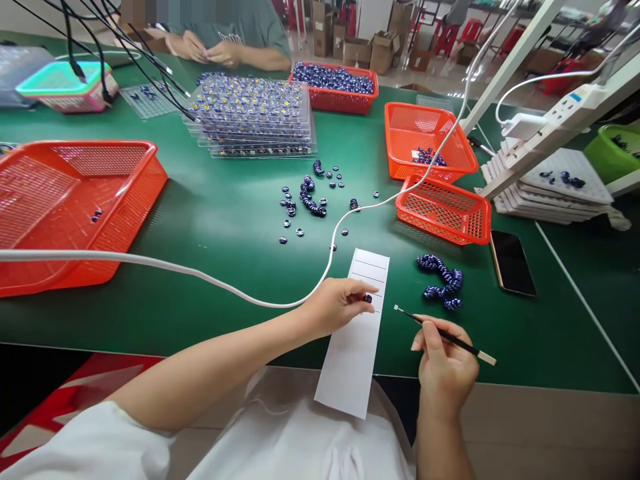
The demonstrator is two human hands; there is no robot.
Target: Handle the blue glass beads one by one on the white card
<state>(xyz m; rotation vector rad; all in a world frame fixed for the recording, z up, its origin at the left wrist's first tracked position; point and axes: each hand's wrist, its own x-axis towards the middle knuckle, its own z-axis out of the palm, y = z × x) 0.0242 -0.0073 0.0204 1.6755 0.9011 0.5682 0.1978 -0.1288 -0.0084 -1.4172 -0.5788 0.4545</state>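
Observation:
My left hand (345,303) pinches a small dark blue shiny piece (367,299) over a white paper strip (350,367) printed with several thin lines. The strip overhangs the table's front edge. In my right hand (447,367) is a thin black tool (455,340) with a pale end, held like a pen. A tiny whitish bit sits at its tip, just right of the strip. Beyond the right hand lies a curved row of dark blue pieces (443,280). More such pieces (313,197), some in rows and some loose, lie past the left hand.
A white cable (260,301) crosses the table near my left hand. Orange baskets (443,210) stand at right and a larger one (140,180) at left. Stacked clear trays (255,120), a red basket of pieces (345,100) and a phone (513,263) are around. A co-worker's hands (210,50) are opposite.

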